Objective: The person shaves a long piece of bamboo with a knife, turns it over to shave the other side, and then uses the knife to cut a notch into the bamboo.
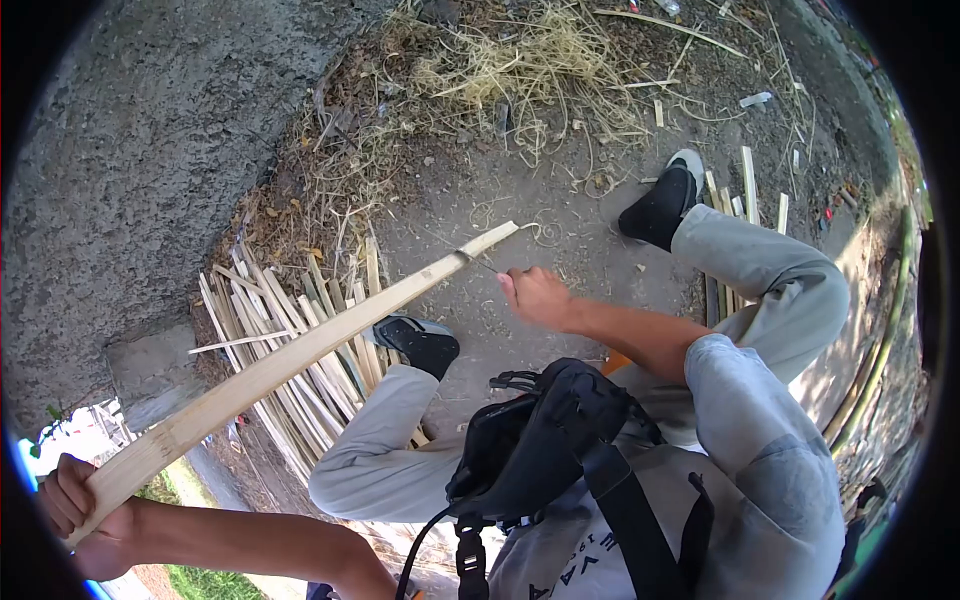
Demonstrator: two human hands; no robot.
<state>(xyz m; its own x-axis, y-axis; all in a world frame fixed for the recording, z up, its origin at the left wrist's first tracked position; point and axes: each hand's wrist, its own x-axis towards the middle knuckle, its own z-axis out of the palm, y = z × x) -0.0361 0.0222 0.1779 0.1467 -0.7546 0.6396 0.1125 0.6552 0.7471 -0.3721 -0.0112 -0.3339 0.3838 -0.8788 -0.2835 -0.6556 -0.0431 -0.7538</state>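
Observation:
A long, pale bamboo strip runs slantwise from the lower left up to the middle of the head view. My left hand is wrapped round its near end at the left edge. Close to the far end, a knife lies with its blade across the strip. Its handle is hidden inside my right hand, whose fingers are closed on it. A thin curled shaving hangs at the strip's tip.
Split bamboo strips lie in a heap beneath the held strip, beside my left shoe. More strips lie by my right shoe. A pile of shavings covers the ground ahead. A rough wall rises at left.

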